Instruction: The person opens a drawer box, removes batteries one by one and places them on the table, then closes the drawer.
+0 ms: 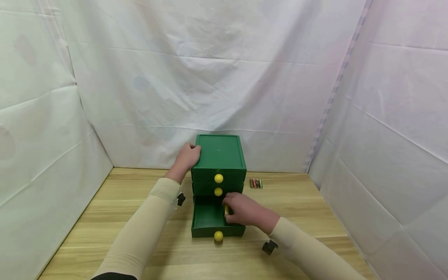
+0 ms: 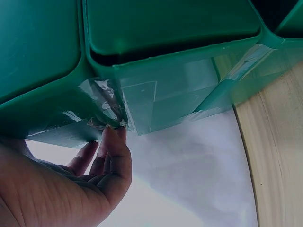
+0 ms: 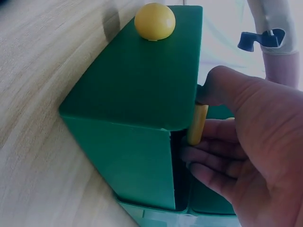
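A green drawer cabinet with round yellow knobs stands on the table, its bottom drawer pulled out. My left hand holds the cabinet's upper left edge; in the left wrist view its bent fingertips touch the taped side. Over the right part of the open drawer is my right hand. Between its thumb and fingers it pinches a small yellow cylinder, about battery-sized, at the drawer's rim. The fingers partly hide the cylinder, and the hand covers the drawer's right interior.
Several small batteries lie in a row on the wooden table, right of the cabinet. Two upper drawers, with yellow knobs, are closed. White cloth hangs behind the table and along both sides.
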`<state>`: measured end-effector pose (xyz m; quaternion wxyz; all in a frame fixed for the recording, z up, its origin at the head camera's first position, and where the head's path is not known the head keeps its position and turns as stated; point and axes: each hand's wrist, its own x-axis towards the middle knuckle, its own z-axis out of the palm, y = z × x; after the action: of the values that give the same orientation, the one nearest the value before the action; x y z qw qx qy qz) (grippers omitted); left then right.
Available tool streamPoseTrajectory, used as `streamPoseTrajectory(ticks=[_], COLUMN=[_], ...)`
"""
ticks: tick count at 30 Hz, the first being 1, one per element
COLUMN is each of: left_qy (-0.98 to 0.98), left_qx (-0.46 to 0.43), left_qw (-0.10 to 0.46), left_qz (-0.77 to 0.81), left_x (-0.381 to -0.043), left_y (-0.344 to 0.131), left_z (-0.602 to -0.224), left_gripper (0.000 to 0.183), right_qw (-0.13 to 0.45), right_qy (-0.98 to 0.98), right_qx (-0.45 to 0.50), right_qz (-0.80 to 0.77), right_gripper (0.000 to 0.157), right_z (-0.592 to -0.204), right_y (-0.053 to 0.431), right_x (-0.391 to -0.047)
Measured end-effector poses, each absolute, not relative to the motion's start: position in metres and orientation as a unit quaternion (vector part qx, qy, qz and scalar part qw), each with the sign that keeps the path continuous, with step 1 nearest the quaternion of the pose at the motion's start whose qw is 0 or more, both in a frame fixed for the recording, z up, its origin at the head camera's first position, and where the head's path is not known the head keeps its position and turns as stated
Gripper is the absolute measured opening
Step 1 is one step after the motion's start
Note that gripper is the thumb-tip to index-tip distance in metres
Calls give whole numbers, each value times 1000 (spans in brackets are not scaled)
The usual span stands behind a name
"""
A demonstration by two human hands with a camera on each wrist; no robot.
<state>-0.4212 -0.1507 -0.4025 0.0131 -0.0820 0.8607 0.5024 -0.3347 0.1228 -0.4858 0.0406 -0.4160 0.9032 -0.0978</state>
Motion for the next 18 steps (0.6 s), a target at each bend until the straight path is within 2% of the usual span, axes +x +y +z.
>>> streamPoseTrajectory(ticks=[18], left_qy=[861], left_qx=[-78], left_qw=[4], left_qz=[503], left_x=[-420], left_y=[-150], left_z=[-403], left_gripper=[59], right_qw=[24], right_qy=[896], right_qx=[-420], right_qz=[-141], right_gripper=[36], right_z=[-471], right_y=[144], right_x=[-330])
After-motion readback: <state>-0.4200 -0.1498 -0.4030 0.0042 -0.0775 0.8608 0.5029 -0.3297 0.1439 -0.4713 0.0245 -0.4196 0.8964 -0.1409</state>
